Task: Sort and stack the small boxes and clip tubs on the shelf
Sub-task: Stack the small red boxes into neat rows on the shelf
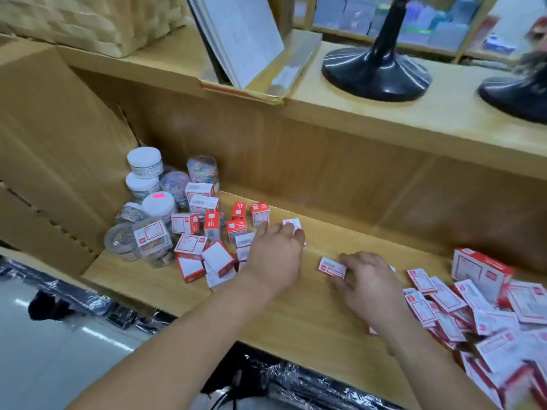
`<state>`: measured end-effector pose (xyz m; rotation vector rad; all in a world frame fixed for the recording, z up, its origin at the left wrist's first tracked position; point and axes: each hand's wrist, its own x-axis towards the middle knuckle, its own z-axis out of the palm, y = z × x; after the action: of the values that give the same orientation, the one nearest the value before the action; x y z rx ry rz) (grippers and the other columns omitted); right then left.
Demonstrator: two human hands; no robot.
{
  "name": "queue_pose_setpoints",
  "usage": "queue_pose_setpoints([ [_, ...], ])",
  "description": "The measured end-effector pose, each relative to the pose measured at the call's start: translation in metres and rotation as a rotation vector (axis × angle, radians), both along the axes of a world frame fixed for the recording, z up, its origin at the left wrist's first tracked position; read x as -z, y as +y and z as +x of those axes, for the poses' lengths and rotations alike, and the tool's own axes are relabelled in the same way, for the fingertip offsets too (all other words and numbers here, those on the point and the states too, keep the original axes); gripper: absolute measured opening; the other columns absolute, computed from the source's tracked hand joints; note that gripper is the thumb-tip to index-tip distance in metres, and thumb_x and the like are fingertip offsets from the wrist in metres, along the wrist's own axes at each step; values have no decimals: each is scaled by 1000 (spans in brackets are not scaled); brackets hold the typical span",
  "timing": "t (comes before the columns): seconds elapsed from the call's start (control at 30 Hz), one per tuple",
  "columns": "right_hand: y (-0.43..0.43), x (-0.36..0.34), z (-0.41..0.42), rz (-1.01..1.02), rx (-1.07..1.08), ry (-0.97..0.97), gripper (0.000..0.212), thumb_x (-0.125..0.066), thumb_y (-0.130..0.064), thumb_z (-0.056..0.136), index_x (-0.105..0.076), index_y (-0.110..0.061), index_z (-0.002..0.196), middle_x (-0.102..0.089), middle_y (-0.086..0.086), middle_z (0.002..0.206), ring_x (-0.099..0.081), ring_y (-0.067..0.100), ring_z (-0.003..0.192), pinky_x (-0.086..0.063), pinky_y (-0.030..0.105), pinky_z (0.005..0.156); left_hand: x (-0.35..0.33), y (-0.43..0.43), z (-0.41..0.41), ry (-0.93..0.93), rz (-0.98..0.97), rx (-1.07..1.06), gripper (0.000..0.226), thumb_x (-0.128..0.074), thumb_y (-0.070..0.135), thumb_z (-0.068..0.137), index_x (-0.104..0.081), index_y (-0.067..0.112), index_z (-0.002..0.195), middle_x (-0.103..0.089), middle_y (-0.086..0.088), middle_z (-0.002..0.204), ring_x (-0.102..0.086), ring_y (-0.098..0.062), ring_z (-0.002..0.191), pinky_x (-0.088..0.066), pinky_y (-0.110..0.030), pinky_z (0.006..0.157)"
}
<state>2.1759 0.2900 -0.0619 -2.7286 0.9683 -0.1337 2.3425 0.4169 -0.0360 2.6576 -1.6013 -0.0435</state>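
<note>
The shelf (296, 315) is the carrier here, w/ a brown carton (44, 143) closing its left end. At the right end lies the loose pile (473, 315) of red-white packs, still mixed, some flat and some on edge. In the back-left corner stand the clip tubs (145, 184), about 7, partly stacked in 2 levels. Just beside them, toward the middle, are the small boxes (207, 232), around 15, turned in many directions, so the sorting looks to me far from done.

The left hand (275, 255) is near the back edge at the middle, fingers curled over a white-face box (291, 224); the grip itself is mostly hidden. The right hand (370, 285) is a bit nearer the front edge, fingertips pinching the end of a flat box (331, 267) that lies on the wood.

Advice for this step, as I judge it:
- Turn each box so the label faces 1 same way before it joins a stack.
- Build stacks against the back wall, approx. beside the tubs, so they do not lean.
- Keep same-size boxes together; the 2 sizes will not stack well mixed.
- Put each box down square, w/o pushing the standing ones, they tip easily.
</note>
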Motion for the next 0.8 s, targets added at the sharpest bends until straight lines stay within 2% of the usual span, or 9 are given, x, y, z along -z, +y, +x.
queue_pose_setpoints([
  [0.07,-4,1,-1,31,-16,18,35,-66,-49,86,-70,-29,116,-62,-3,110,-54,24,114,-47,37,95,10,-21,4,-55,177,13,55,-55,21,86,-48,14,141,-51,-13,140,-47,-33,129,-25,-48,117],
  [0.13,-7,3,-3,9,-15,-4,33,-64,-52,85,-73,-27,104,-59,-4,102,-55,24,107,-49,39,90,19,-31,5,-69,217,61,49,-54,20,88,-53,13,137,-49,-14,140,-48,-34,128,-28,-45,115],
  [0.23,-7,-5,-12,-37,79,-134,38,-56,-56,77,-74,-23,84,-57,-5,89,-55,23,97,-51,39,80,23,-30,-4,44,92,165,22,-53,20,94,-68,19,109,-59,-4,122,-58,-27,116,-43,-35,99],
  [0.3,-6,-17,-25,-84,152,-215,36,-59,-55,76,-73,-23,77,-56,-6,86,-55,22,94,-50,37,78,27,-26,-17,99,40,205,17,-56,21,93,-70,20,102,-60,-1,119,-59,-26,111,-48,-35,89],
  [0.4,-11,-27,-59,-179,255,-229,32,-70,-52,74,-75,-20,76,-60,-2,88,-56,26,92,-50,38,80,44,-23,-43,175,-88,260,24,-58,20,88,-71,21,108,-58,-5,132,-55,-29,119,-50,-34,94],
  [0.47,-15,-25,-83,-210,336,-220,34,-74,-52,75,-76,-18,76,-62,2,91,-57,29,91,-50,40,80,51,-25,-65,345,-196,294,35,-52,20,86,-71,16,116,-57,-12,140,-55,-33,128,-49,-35,103],
  [0.57,-23,-14,-114,-179,411,-189,39,-69,-55,80,-78,-18,87,-65,6,106,-58,33,103,-51,41,88,50,-35,-90,569,-241,245,52,-45,23,88,-60,11,136,-45,-17,154,-45,-33,142,-36,-36,118],
  [0.7,-14,-13,-154,-50,350,-333,40,-75,-46,83,-73,-18,112,-60,3,126,-56,26,123,-51,40,96,47,-32,-120,464,-288,356,61,-43,37,91,-44,26,151,-31,-12,163,-30,-35,150,-21,-41,123],
  [0.8,1,-10,-179,-106,360,-394,47,-71,-48,83,-71,-18,119,-58,5,135,-53,30,129,-50,47,99,39,-31,-146,402,-172,422,65,-35,50,96,-13,51,157,4,4,170,8,-26,157,-8,-49,126],
])
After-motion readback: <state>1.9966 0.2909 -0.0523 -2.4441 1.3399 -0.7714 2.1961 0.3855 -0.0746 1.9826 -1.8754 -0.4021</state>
